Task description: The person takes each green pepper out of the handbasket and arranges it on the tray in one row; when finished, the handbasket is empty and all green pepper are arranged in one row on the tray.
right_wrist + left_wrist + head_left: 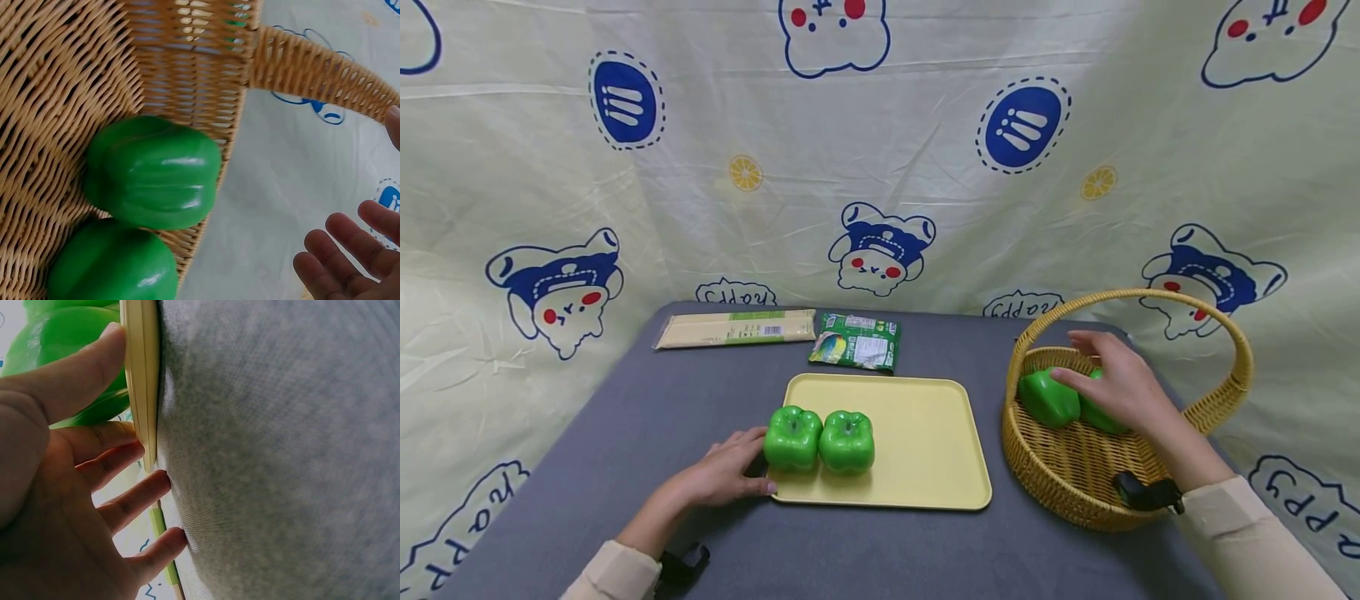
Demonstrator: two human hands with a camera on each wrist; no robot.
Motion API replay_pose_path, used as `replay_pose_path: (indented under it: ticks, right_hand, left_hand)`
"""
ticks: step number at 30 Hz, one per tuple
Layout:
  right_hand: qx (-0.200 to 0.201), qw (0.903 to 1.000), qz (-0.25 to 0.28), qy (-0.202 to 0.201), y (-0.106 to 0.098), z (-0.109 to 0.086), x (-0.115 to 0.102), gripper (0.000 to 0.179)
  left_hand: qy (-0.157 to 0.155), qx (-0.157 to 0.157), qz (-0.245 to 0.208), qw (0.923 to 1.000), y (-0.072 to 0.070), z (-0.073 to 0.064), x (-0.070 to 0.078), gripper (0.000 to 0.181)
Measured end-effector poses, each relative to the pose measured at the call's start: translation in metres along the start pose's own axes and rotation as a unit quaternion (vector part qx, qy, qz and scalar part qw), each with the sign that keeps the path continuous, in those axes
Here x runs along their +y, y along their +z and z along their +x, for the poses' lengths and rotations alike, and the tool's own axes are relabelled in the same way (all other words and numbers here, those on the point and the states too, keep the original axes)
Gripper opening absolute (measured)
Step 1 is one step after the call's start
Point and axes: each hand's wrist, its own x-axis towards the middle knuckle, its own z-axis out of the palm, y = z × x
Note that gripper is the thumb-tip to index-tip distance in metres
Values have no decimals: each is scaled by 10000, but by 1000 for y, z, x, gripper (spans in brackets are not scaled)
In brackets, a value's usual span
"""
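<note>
Two green bell peppers (793, 438) stand side by side on the left part of a yellow tray (925, 442). At the tray's left edge is my left hand (724, 468); in the left wrist view its thumb touches the rim and its fingers spread out fairly straight against the edge and tabletop. Over a wicker basket (1060, 492) hovers my right hand (1116, 379), fingers extended and holding nothing. Inside the basket lie two more green bell peppers (153, 175), next to each other near the wall. The right wrist view shows the hand apart from them.
Behind the tray lie a long flat packet (733, 328) and a green packet (856, 342). The basket's tall handle (1131, 294) arches over its opening near my right arm. A printed cloth (880, 150) hangs behind the grey table (865, 550).
</note>
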Motion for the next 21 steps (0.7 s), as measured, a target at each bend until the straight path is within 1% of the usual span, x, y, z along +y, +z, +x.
replay_pose_path:
  ticks: [8,14,21]
  right_hand:
    - [-471,9986,-85,210,8,10,11,78]
    - [-638,9975,-145,266,18,17,22,81]
    - [-728,9957,-465,329,31,23,30,83]
  left_hand:
    - [-24,-36,-57,10000,0,1,-1,76]
    - [-40,-27,-80,10000,1,1,-1,75]
    - [33,35,-25,10000,0,-1,0,76]
